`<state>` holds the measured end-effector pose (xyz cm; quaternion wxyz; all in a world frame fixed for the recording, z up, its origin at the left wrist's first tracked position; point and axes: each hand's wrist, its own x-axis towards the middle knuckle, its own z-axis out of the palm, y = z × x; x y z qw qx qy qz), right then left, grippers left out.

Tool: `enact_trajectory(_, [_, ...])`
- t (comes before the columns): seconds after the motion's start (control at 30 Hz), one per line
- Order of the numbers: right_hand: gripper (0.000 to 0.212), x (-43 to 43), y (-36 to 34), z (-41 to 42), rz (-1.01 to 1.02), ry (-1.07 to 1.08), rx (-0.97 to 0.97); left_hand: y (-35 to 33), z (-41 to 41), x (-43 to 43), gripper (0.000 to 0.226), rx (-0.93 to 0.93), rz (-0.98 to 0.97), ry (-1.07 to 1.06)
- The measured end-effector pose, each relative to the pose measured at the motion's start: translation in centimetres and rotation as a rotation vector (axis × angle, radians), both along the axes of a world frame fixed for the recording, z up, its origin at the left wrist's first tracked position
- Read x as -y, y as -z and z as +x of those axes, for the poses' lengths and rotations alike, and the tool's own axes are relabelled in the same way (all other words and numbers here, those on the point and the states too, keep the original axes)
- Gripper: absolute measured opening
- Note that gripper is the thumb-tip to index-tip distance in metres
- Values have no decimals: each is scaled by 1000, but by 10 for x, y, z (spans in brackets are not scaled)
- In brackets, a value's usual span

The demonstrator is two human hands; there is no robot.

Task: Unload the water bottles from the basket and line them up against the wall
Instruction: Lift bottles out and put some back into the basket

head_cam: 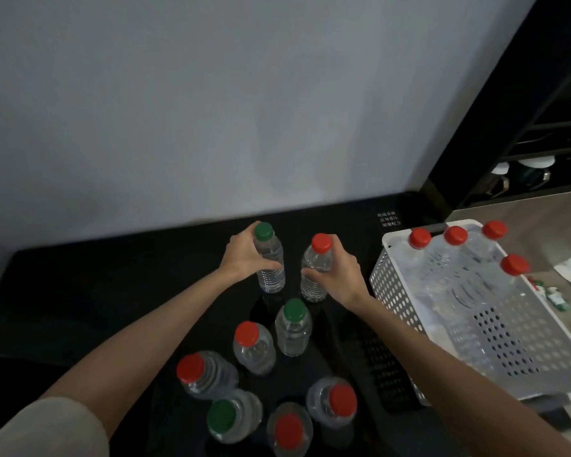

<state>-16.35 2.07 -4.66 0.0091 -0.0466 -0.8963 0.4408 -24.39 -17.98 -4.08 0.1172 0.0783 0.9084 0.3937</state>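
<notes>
Head view, left hand (244, 255): gripped a green-capped bottle (271, 258), upright, well left of the basket (389, 291).
Right hand (337, 272): gripped a red-capped bottle (315, 268), upright, between that bottle and the basket.
In the basket: four red-capped bottles (455, 245), leaning.
Black top (96, 291): six more bottles (292, 328) stood left of the basket, nearer the person.
Wall (211, 110): behind the basket and the held pair.

You have bare black countertop (96, 291) from 9 to 11 o'clock, right up to the wall (211, 110). Standing bottles (254, 347) crowd 6 o'clock; the basket (393, 282) blocks 3 o'clock.
</notes>
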Motion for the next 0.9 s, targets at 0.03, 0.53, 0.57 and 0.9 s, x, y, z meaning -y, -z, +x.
enact_trajectory(0.03, [55,0,2,-2,-9,2,10,2,-2,0,69,-1,-10,16])
enact_trajectory(0.53, [63,-9,8,-8,-41,-91,152,1,1,2,80,84,45,110])
enact_trajectory(0.57, [65,-9,5,-7,-29,-102,166,-3,2,2,87,90,58,100])
enact_trajectory(0.9, [67,-56,-79,49,228,4,-284,-98,45,-31,79,-279,102,71])
